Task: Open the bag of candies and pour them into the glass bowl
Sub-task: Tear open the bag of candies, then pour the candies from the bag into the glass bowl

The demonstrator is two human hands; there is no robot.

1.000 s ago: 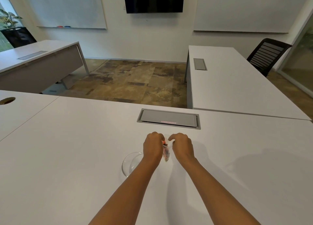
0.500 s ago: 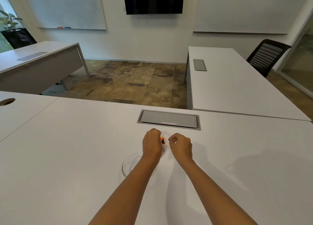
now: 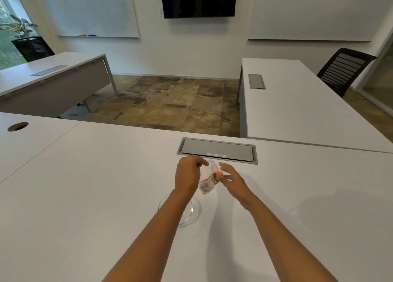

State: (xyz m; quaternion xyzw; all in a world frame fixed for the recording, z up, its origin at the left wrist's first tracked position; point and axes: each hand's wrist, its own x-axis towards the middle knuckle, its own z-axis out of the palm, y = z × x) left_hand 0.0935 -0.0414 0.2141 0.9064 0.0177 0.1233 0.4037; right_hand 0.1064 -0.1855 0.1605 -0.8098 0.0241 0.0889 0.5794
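Observation:
A small clear plastic bag of candies [image 3: 209,178], with orange and dark pieces inside, hangs above the white table [image 3: 85,196]. My left hand [image 3: 188,175] pinches the bag's top edge between thumb and fingers. My right hand [image 3: 232,180] is just right of the bag with its fingers spread, and its fingertips touch or nearly touch the bag's side. The glass bowl [image 3: 191,214] stands on the table under my left forearm, which hides part of it. I see nothing in the bowl.
A grey cable hatch [image 3: 217,151] is set into the table just beyond my hands. A second white desk [image 3: 297,107] joins at the right, with a black chair [image 3: 342,69] behind it. Another desk [image 3: 49,77] stands at the far left.
My hands have moved apart and the bag's top has been spread wider. My right hand has opened its fingers, and the bag now hangs from my left hand.

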